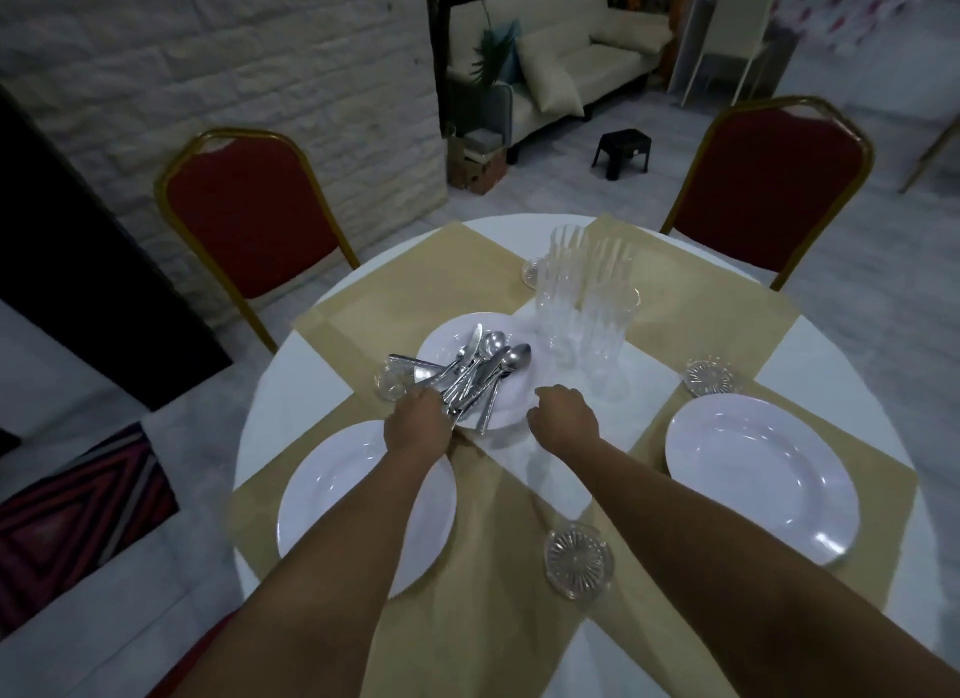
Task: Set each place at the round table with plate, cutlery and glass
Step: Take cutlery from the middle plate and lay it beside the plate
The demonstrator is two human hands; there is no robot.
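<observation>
Cutlery (475,372) lies bundled on the middle plate (511,411), handles clasped in the left hand (418,419). The right hand (563,417) hovers curled at the plate's four o'clock, holding nothing, while glasses (584,308) cluster at its two o'clock.

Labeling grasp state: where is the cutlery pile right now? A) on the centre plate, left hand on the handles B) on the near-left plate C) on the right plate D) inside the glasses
A: the cutlery pile lies across the centre plate, with the left hand closed on its handles.
</observation>
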